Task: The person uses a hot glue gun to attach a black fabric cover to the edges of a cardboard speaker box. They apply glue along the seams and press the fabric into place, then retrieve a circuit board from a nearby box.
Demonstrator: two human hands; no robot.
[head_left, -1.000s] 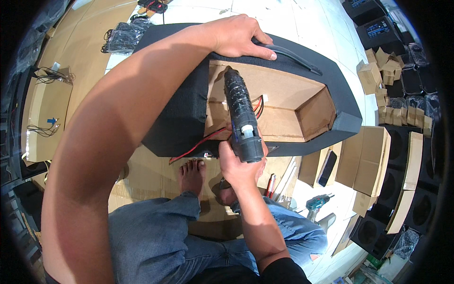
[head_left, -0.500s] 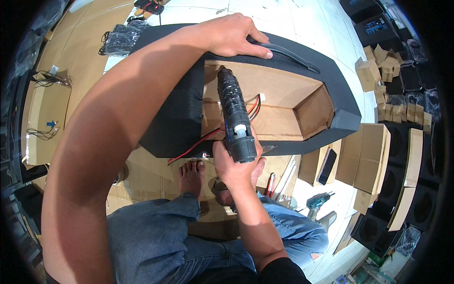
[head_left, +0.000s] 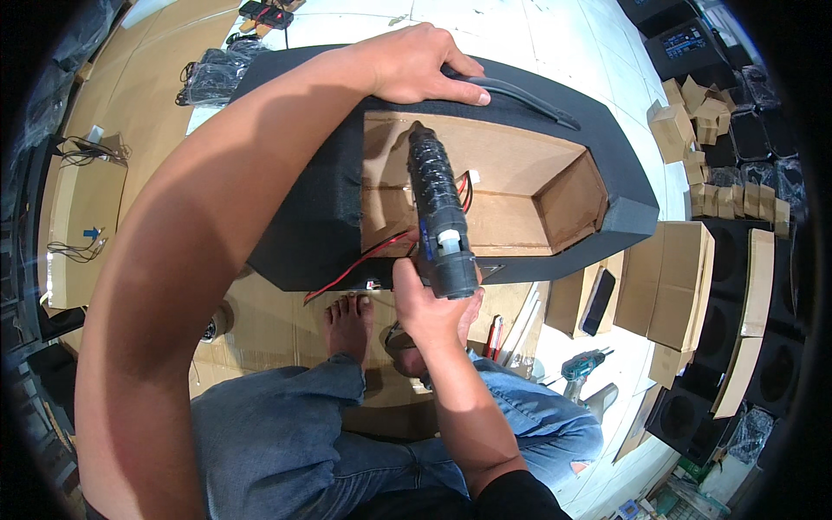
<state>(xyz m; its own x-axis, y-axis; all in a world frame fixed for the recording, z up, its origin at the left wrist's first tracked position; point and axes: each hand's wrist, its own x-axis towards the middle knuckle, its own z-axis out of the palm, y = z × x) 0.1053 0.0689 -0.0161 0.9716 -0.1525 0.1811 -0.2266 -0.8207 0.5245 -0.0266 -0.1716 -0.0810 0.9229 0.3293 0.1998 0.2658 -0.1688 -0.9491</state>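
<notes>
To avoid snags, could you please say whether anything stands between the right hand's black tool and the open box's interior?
Nothing visible blocks the black tool; a red wire crosses the near edge of the box, left of the right hand.

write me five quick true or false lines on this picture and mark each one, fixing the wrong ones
1. The right hand holds the black tool. True.
2. The left hand is deep inside the black box. False: it rests on the far side, at one end of the handle.
3. A red wire crosses the near edge. True.
4. The left foot wears a shoe. False: it is bare.
5. The teal drill lies on the person's right. True.
</notes>
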